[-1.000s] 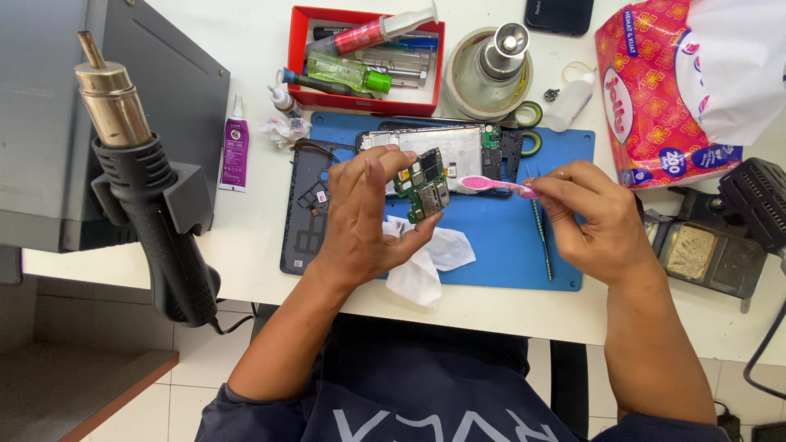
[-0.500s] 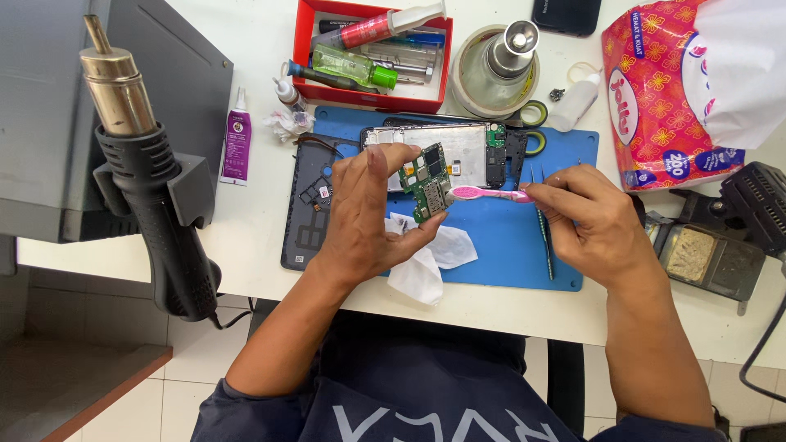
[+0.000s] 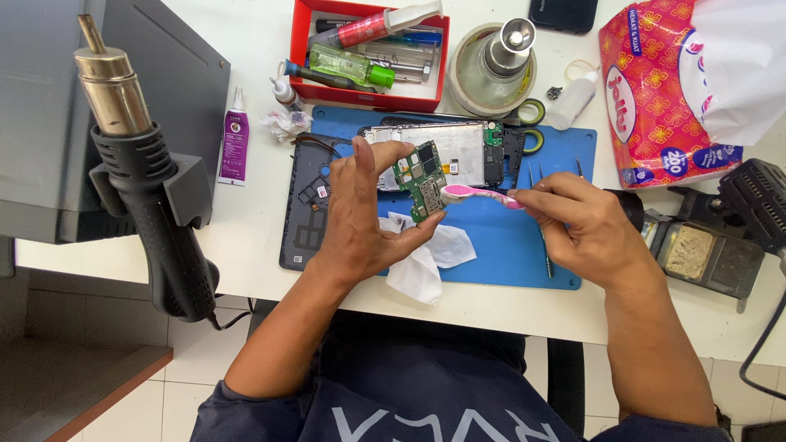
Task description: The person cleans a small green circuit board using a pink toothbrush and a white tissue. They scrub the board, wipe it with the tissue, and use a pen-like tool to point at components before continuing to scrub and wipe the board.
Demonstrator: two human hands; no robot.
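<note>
Two hands are raised over the blue mat (image 3: 491,245) on the desk (image 3: 246,82). A green board (image 3: 421,180) is pinched by its edges between thumb and fingers of the left hand (image 3: 364,217), so its face is left bare and tilted up. A pink brush (image 3: 479,195) is clasped in the right hand's (image 3: 585,225) grip, its head laid against the board's edge. An opened phone frame (image 3: 454,147) lies just behind, a white wipe (image 3: 430,254) below.

Green circuit board (image 3: 422,180), pink toothbrush (image 3: 479,195), blue mat (image 3: 508,245), perhaps dark-grey back cover (image 3: 307,205).
</note>
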